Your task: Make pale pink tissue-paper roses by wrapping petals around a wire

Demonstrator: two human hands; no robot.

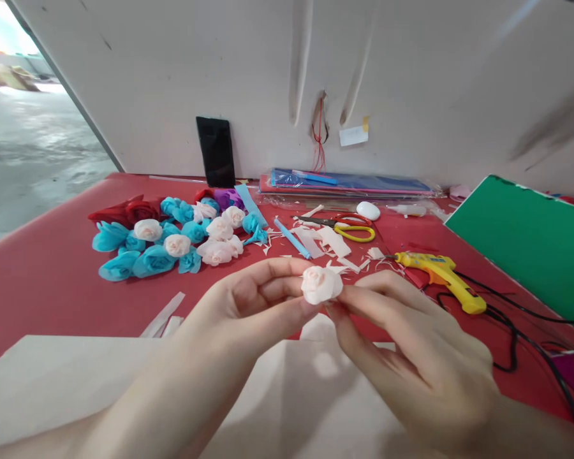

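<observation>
A small pale pink paper rose [321,284] is held up between both hands at the middle of the head view. My left hand [249,312] pinches it from the left, thumb below and fingers curled behind. From the right, the thumb and index finger of my right hand [406,344] grip its edge and underside. The base of the flower is mostly hidden by the fingertips. Under the hands lies a large sheet of pale paper [287,408], with a small rounded paper piece [318,328] by its far edge.
Blue, pale pink and red paper flowers [155,260] lie at the left. Beyond the hands are yellow-handled scissors [354,233], a blue pen [292,238] and paper scraps. A yellow glue gun [442,274] with a black cord rests right, before a green board [530,248]. A phone [216,152] leans on the wall.
</observation>
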